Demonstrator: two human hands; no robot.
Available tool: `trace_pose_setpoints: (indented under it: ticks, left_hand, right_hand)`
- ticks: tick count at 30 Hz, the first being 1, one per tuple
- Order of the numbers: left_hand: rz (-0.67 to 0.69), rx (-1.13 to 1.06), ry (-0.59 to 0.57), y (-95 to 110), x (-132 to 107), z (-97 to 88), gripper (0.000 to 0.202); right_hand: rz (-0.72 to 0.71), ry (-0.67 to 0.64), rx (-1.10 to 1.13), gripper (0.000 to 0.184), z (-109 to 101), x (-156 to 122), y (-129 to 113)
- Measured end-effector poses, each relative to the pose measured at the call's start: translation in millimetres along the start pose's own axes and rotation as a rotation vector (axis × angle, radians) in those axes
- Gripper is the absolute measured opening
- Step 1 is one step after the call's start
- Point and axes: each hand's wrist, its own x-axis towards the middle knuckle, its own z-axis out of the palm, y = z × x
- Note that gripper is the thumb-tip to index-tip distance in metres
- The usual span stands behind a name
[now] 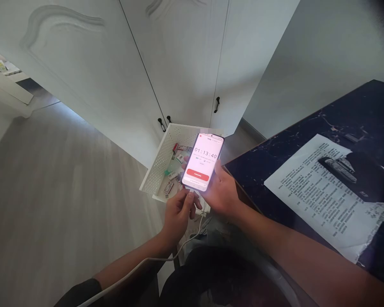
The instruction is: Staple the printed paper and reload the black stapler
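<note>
My right hand (223, 189) is closed around a smartphone (202, 164), its lit screen facing up with a large timer reading and a red button. At the phone's lower edge, my left hand (180, 211) pinches the plug end of a white charging cable (192, 239). The fingers partly hide the plug, so I cannot tell how far it sits in the phone. From there the cable runs down over my left forearm. Beneath the phone is a white perforated basket (155, 168) with several small printed boxes (168, 187) in it.
White cabinet doors (185, 55) with black handles (216, 105) rise behind the basket. On the right, a dark speckled table (259, 160) bears a printed sheet (310, 196) and a black object (355, 175) on top of it. Grey wood-look floor (67, 204) spreads to the left.
</note>
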Motion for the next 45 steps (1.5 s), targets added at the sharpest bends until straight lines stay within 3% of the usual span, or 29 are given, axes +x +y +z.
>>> trace_pose_setpoints:
  ticks: [12,23,34,40,45]
  left_hand:
    - [-0.091,-0.103,0.023,-1.0,-3.4,4.6,0.04]
    - [-0.061,-0.041,0.012,-4.6,-2.3,2.0,0.039]
    - [-0.046,-0.036,-0.011,-7.0,-0.6,3.1,0.033]
    - [0.004,0.015,-0.012,-6.2,-2.6,0.8,0.038]
    - [-0.004,-0.026,-0.024,-6.8,-1.7,2.6,0.034]
  right_hand:
    - [0.021,-0.001,0.024,0.052,1.9,-2.2,5.9]
    - [0.059,-0.015,-0.043,0.063,-0.1,0.5,3.8]
    - [0.112,-0.086,-0.072,0.059,2.4,1.9,-6.4]
    - [0.106,-0.157,-0.262,0.085,1.0,-0.6,-7.6]
    - [0.063,-0.09,-0.222,0.072,3.5,0.0,-6.0]
